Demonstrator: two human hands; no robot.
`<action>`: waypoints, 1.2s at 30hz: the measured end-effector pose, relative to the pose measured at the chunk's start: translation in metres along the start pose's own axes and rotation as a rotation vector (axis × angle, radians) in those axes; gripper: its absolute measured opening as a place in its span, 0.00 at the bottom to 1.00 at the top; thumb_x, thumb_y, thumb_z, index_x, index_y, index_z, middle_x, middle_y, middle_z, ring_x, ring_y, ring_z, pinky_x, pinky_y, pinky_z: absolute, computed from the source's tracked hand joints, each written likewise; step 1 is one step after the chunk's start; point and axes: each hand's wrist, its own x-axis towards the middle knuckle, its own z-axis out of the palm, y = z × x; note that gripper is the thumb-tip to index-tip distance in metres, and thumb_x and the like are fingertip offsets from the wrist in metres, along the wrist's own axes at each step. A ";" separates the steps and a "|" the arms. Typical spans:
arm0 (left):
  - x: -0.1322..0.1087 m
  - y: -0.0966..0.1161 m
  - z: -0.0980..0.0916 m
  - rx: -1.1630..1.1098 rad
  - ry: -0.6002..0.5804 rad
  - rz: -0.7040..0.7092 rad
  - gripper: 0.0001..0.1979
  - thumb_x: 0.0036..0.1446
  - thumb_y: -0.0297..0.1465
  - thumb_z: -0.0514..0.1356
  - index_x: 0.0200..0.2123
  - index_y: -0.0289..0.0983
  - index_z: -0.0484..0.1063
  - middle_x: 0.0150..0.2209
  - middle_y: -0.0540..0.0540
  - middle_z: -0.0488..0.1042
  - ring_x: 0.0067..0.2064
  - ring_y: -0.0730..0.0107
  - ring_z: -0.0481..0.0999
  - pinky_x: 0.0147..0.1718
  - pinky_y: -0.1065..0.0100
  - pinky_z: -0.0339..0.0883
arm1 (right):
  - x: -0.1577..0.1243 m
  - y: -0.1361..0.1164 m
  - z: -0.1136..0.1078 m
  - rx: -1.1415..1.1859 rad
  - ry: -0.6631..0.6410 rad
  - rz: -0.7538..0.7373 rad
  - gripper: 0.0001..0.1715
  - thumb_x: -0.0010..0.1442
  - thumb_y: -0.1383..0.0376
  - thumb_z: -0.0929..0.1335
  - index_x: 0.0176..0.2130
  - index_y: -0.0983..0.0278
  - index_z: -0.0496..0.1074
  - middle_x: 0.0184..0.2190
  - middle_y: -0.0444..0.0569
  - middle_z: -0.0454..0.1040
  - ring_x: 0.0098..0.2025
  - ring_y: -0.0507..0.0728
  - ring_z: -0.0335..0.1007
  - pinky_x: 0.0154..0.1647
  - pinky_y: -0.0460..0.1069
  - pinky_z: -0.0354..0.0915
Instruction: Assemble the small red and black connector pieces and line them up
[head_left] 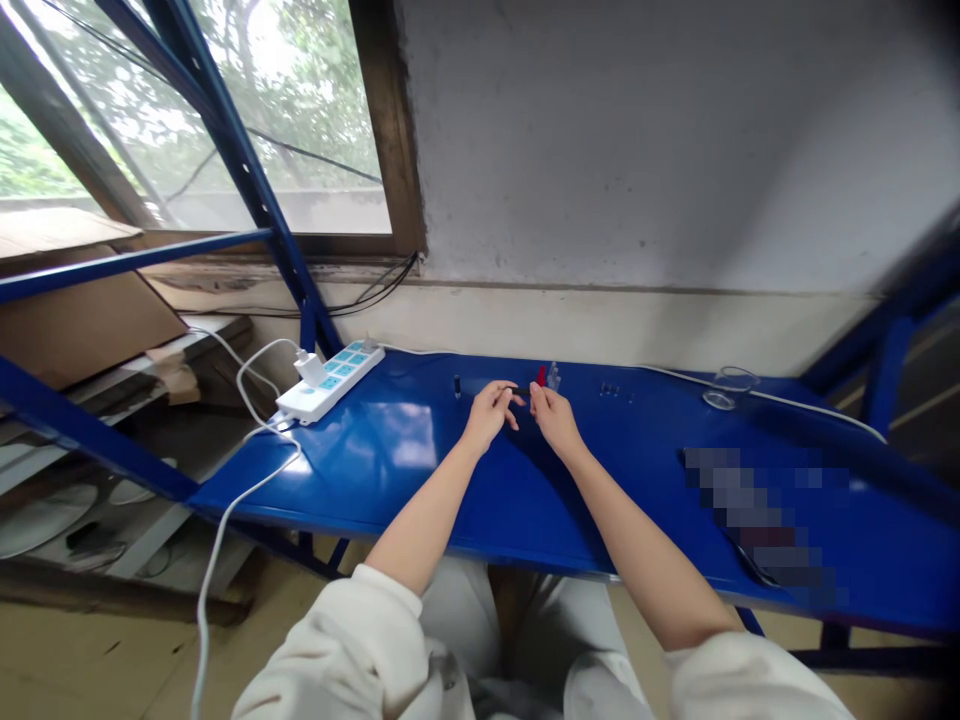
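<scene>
Rod [520, 390], dark and slim, centre of frame above the blue tabletop [637, 430], pinched by my left hand [490, 408] and my right hand [552, 413] together; two-handed handling seems in progress, next move probably calling for steady, aligned grips.

Rod [519, 390] between left hand [490, 408] and right hand [553, 412], power strip [339, 378] leftward on table [517, 500] (wall [637, 150] behind)

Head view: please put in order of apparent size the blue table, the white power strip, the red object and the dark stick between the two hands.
1. Blue table
2. White power strip
3. Red object and dark stick: both far smaller, too alike to rank.
</scene>
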 end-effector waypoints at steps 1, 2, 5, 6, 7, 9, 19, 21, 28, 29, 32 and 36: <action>0.000 0.001 0.000 0.005 0.002 -0.004 0.10 0.56 0.34 0.50 0.38 0.35 0.62 0.29 0.49 0.71 0.14 0.82 0.66 0.13 0.78 0.53 | -0.001 -0.001 0.000 -0.001 0.006 -0.012 0.28 0.56 0.46 0.55 0.19 0.63 0.59 0.15 0.43 0.61 0.19 0.49 0.55 0.22 0.45 0.52; -0.001 0.002 0.000 0.012 0.003 -0.008 0.10 0.56 0.35 0.50 0.38 0.35 0.62 0.29 0.49 0.71 0.14 0.82 0.66 0.12 0.78 0.53 | -0.001 -0.002 0.000 -0.009 0.011 -0.022 0.27 0.56 0.46 0.56 0.19 0.63 0.59 0.15 0.42 0.60 0.19 0.49 0.55 0.22 0.45 0.52; -0.002 0.003 0.001 0.036 0.005 -0.017 0.10 0.57 0.36 0.50 0.36 0.35 0.62 0.28 0.49 0.71 0.13 0.82 0.66 0.12 0.78 0.51 | -0.003 -0.005 -0.001 -0.030 0.019 -0.045 0.26 0.57 0.48 0.56 0.19 0.63 0.59 0.16 0.42 0.60 0.20 0.49 0.54 0.23 0.45 0.52; -0.002 0.002 0.001 0.044 0.004 -0.017 0.10 0.57 0.36 0.49 0.36 0.35 0.62 0.28 0.49 0.71 0.13 0.82 0.66 0.12 0.78 0.51 | -0.003 -0.006 -0.001 -0.036 0.018 -0.048 0.26 0.57 0.48 0.56 0.19 0.63 0.59 0.16 0.43 0.60 0.20 0.49 0.55 0.24 0.45 0.52; -0.002 0.001 0.001 0.053 0.006 -0.014 0.10 0.57 0.36 0.49 0.35 0.35 0.61 0.27 0.50 0.70 0.13 0.82 0.65 0.12 0.77 0.51 | -0.003 -0.006 -0.001 -0.041 0.017 -0.048 0.26 0.57 0.48 0.56 0.19 0.63 0.59 0.16 0.43 0.61 0.20 0.49 0.55 0.24 0.45 0.53; -0.002 0.000 0.001 0.075 0.018 0.008 0.11 0.57 0.38 0.48 0.34 0.36 0.61 0.25 0.51 0.69 0.12 0.83 0.63 0.11 0.77 0.50 | -0.003 -0.007 -0.001 -0.049 0.013 -0.044 0.26 0.57 0.48 0.56 0.20 0.63 0.59 0.16 0.43 0.61 0.20 0.49 0.55 0.24 0.45 0.53; -0.001 0.001 0.001 0.070 0.110 -0.057 0.21 0.54 0.46 0.48 0.21 0.35 0.59 0.17 0.52 0.64 0.12 0.82 0.59 0.12 0.76 0.49 | -0.005 -0.012 0.000 -0.024 -0.034 -0.052 0.27 0.57 0.47 0.55 0.19 0.63 0.59 0.16 0.42 0.59 0.20 0.49 0.53 0.24 0.45 0.52; -0.001 0.003 0.000 0.061 0.127 -0.085 0.22 0.53 0.46 0.50 0.18 0.35 0.59 0.15 0.52 0.63 0.13 0.82 0.59 0.13 0.76 0.50 | -0.005 -0.011 0.001 -0.015 -0.051 -0.054 0.27 0.57 0.47 0.55 0.19 0.63 0.59 0.15 0.42 0.58 0.20 0.49 0.53 0.23 0.45 0.52; 0.000 0.002 -0.003 0.003 0.183 -0.154 0.23 0.50 0.45 0.53 0.14 0.36 0.54 0.11 0.52 0.60 0.13 0.80 0.58 0.14 0.75 0.51 | -0.005 -0.010 0.001 0.018 -0.106 -0.054 0.25 0.57 0.48 0.56 0.20 0.63 0.59 0.15 0.41 0.59 0.19 0.49 0.54 0.23 0.45 0.52; 0.000 0.001 -0.003 0.000 0.182 -0.160 0.23 0.50 0.45 0.53 0.13 0.36 0.54 0.11 0.52 0.60 0.13 0.80 0.58 0.14 0.75 0.51 | -0.005 -0.010 0.001 0.016 -0.114 -0.055 0.25 0.57 0.49 0.56 0.20 0.63 0.59 0.15 0.41 0.59 0.19 0.49 0.54 0.23 0.45 0.52; 0.001 0.001 -0.004 -0.009 0.173 -0.169 0.22 0.50 0.45 0.54 0.14 0.36 0.56 0.12 0.52 0.62 0.13 0.80 0.59 0.14 0.75 0.49 | -0.004 -0.009 0.000 -0.013 -0.138 -0.064 0.23 0.58 0.50 0.56 0.22 0.63 0.60 0.16 0.41 0.60 0.19 0.49 0.55 0.23 0.45 0.53; 0.001 0.002 -0.005 -0.031 0.170 -0.165 0.21 0.50 0.45 0.54 0.17 0.36 0.57 0.13 0.52 0.63 0.12 0.80 0.59 0.13 0.75 0.48 | -0.002 -0.008 -0.003 -0.075 -0.169 -0.118 0.20 0.58 0.52 0.57 0.26 0.63 0.63 0.19 0.42 0.63 0.21 0.50 0.57 0.24 0.45 0.54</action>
